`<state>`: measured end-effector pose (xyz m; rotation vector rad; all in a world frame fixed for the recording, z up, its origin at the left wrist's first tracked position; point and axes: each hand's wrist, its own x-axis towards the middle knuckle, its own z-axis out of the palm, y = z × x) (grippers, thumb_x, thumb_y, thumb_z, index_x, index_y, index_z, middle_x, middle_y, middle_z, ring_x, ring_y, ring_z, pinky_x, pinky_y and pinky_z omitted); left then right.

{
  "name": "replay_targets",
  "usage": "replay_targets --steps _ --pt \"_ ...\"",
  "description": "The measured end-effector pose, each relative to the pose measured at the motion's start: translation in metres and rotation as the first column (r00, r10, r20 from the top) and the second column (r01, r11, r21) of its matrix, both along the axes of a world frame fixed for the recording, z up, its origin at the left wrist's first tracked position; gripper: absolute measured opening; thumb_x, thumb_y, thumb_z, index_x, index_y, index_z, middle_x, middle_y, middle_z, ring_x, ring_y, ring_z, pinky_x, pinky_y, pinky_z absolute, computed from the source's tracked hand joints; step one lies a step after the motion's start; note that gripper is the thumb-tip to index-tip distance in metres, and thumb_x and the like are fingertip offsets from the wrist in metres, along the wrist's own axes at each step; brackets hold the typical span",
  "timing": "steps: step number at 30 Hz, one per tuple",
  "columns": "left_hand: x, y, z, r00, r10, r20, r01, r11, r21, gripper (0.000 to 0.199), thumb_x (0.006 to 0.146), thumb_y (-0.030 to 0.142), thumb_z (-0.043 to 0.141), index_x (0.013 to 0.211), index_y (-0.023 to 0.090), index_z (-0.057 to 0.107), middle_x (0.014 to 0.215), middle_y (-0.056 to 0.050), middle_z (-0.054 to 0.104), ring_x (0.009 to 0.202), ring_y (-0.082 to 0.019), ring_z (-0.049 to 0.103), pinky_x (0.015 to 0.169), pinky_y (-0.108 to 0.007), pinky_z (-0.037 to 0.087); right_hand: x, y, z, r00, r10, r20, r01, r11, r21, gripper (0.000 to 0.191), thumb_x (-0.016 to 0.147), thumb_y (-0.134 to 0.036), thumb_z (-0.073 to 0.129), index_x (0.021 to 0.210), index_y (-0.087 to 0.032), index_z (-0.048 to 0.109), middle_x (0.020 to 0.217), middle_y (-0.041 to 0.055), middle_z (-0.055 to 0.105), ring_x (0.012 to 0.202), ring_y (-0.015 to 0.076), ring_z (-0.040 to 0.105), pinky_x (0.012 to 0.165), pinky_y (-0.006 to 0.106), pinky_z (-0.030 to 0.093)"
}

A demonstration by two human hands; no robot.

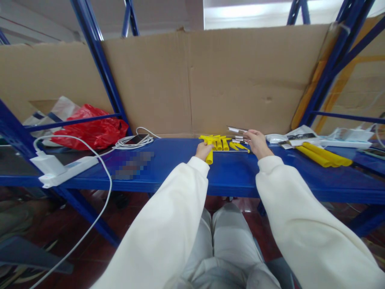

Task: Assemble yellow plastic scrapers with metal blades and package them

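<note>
My left hand (203,151), fingers closed, grips a yellow T-shaped plastic piece (209,157) whose hollow round end points toward me. Just right of it, several similar yellow pieces (221,143) stand in a row on the blue shelf top. My right hand (256,143) pinches a thin, flat strip (237,129) with a dark edge and a pale face; its kind I cannot make out. Small curved yellow parts (237,146) and a thin pale rod (233,151) lie between my hands.
Yellow tubes (326,154) lie at the right beside plastic packets (302,134) and a white power strip (345,140). On the left are a coiled white cable (134,141), a red plastic bag (93,126) and another power strip with a charger (49,166). Cardboard (234,80) walls the back.
</note>
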<state>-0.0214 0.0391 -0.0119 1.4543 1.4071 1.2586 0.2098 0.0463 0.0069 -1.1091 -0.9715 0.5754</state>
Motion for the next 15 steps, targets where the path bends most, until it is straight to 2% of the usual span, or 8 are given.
replay_targets --steps 3,7,11,15 --pt "0.002 -0.001 0.004 0.974 0.030 0.225 -0.025 0.999 -0.027 0.014 0.069 0.015 0.078 0.083 0.015 0.075 0.073 -0.006 0.076 0.080 -0.024 0.075 0.075 -0.031 0.060 -0.002 -0.001 0.002 0.975 0.092 -0.204 -0.097 0.995 -0.010 0.035 0.070 -0.011 0.078 0.083 -0.023 0.048 0.072 -0.0034 0.060 0.070 0.0123 0.066 0.060 0.020 0.057" --pt "0.004 -0.004 0.010 0.879 0.080 0.471 -0.046 0.995 -0.084 0.009 0.071 0.008 0.075 0.071 0.015 0.070 0.057 -0.002 0.065 0.067 -0.020 0.070 0.067 -0.027 0.057 -0.005 -0.002 0.002 0.941 0.179 -0.288 -0.176 0.984 0.037 0.037 0.069 -0.004 0.078 0.084 -0.024 0.051 0.071 -0.0041 0.062 0.072 0.0124 0.068 0.065 0.021 0.060" --pt "0.002 -0.006 0.015 0.729 0.171 0.662 -0.103 0.985 -0.141 0.006 0.085 0.013 0.071 0.079 0.014 0.069 0.057 0.001 0.061 0.058 -0.014 0.065 0.062 -0.024 0.054 -0.007 -0.005 0.000 0.921 0.333 -0.203 -0.324 0.943 0.076 0.033 0.069 -0.008 0.085 0.082 -0.023 0.058 0.076 -0.0017 0.068 0.078 0.0140 0.071 0.077 0.026 0.063" --pt "-0.002 -0.008 0.019 0.623 0.243 0.743 -0.162 0.970 -0.182 0.008 0.094 0.019 0.068 0.088 0.014 0.068 0.059 0.005 0.057 0.050 -0.009 0.057 0.056 -0.021 0.049 -0.006 -0.010 -0.002 0.897 0.431 -0.096 -0.428 0.903 0.050 0.030 0.070 -0.017 0.091 0.077 -0.022 0.062 0.076 -0.0012 0.069 0.075 0.0129 0.069 0.080 0.027 0.062"
